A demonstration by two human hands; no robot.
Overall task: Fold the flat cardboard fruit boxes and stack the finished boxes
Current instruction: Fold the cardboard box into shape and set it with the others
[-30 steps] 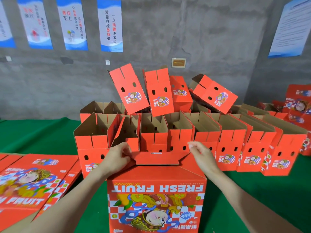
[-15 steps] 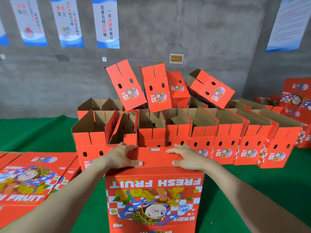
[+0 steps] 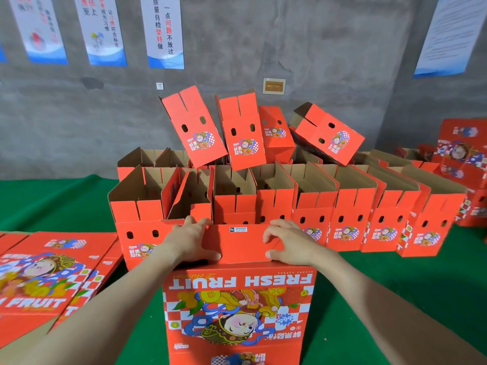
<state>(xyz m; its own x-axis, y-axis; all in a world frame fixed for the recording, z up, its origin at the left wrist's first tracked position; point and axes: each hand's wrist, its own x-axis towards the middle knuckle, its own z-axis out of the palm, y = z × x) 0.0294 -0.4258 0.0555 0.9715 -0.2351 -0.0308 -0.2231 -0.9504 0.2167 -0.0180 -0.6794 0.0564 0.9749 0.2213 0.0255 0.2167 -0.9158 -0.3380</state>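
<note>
A red "FRESH FRUIT" box (image 3: 237, 306) stands upside down right in front of me, its print inverted. Its upward end is closed by a red flap (image 3: 242, 243) with a small white label. My left hand (image 3: 189, 241) lies on the flap's left side, fingers over the far edge and thumb on the near edge. My right hand (image 3: 287, 243) grips the right side the same way. A stack of flat printed boxes (image 3: 47, 272) lies at my left. A row of folded open boxes (image 3: 350, 214) stands behind, with more boxes (image 3: 195, 127) tilted on top.
Everything rests on a green surface (image 3: 395, 280). Further red boxes (image 3: 461, 154) pile up at the far right. A grey concrete wall with posters (image 3: 163, 30) closes the back.
The raised flap has been pushed down flat onto the box's end. Both hands moved from its corners onto it, and now clasp its edges.
</note>
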